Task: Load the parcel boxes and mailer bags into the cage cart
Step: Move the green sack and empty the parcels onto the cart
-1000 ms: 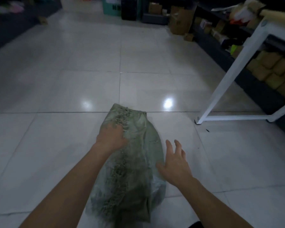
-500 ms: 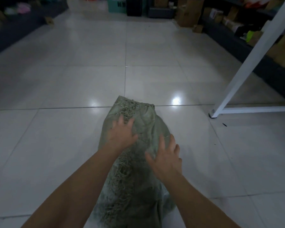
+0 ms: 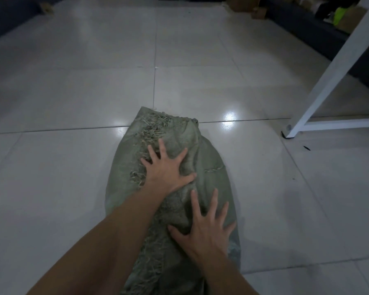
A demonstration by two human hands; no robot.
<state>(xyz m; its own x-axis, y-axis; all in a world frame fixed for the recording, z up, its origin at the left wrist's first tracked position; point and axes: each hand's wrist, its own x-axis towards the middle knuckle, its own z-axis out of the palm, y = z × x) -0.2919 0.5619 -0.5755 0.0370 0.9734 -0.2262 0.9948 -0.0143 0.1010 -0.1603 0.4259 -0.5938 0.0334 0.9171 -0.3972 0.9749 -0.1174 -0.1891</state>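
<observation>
A grey-green woven sack with a frayed, torn side lies lengthwise on the tiled floor in front of me. My left hand rests flat on its upper part, fingers spread. Lower down on the sack, my right hand also presses flat with the fingers apart. Neither hand grips the fabric. No cage cart is in view.
A white metal frame leg slants up at the right, its foot on the floor. Dark low shelving with cardboard boxes and a yellow-green item runs along the far right. A dark edge borders the far left.
My left hand has opened from a closed grip on the sack to a flat spread palm. My right hand has moved from beside the sack onto its top. The view has tilted down.
</observation>
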